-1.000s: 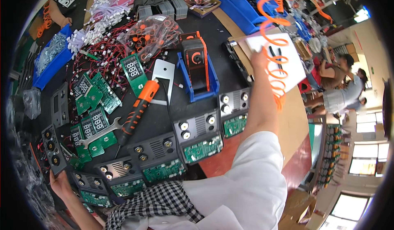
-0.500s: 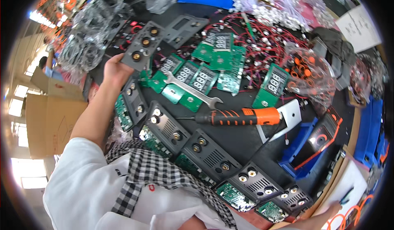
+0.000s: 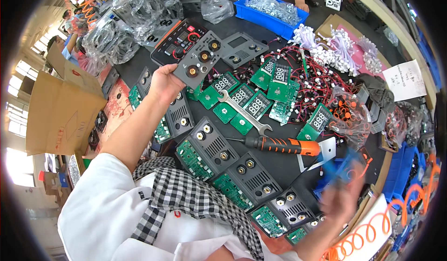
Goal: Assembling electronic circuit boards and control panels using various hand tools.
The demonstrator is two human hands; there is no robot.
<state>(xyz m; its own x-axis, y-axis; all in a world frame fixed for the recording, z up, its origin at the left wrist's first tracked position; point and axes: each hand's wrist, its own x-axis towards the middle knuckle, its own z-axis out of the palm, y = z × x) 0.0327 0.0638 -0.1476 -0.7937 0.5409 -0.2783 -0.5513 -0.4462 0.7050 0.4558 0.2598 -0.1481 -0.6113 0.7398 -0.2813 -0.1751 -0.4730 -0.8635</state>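
Head view: panel in hand, a row laid out, more parts waiting

Head camera looks down on a crowded black bench [image 3: 288,168]. Nearest the person, a row of grey front panels with green boards attached [image 3: 242,177] runs diagonally along the bench edge, seemingly finished work. The right hand [image 3: 342,198] is blurred low at right, with something blue at its fingers; its grip cannot be made out. An orange-handled screwdriver [image 3: 281,145] and a spanner [image 3: 244,113] lie just beyond the row. Farther out, the left hand [image 3: 165,81] is closed on the edge of a grey panel with brass terminals [image 3: 198,63], held above the bench. Loose green display boards [image 3: 260,98] and red wiring [image 3: 316,77] beyond suggest much remains.
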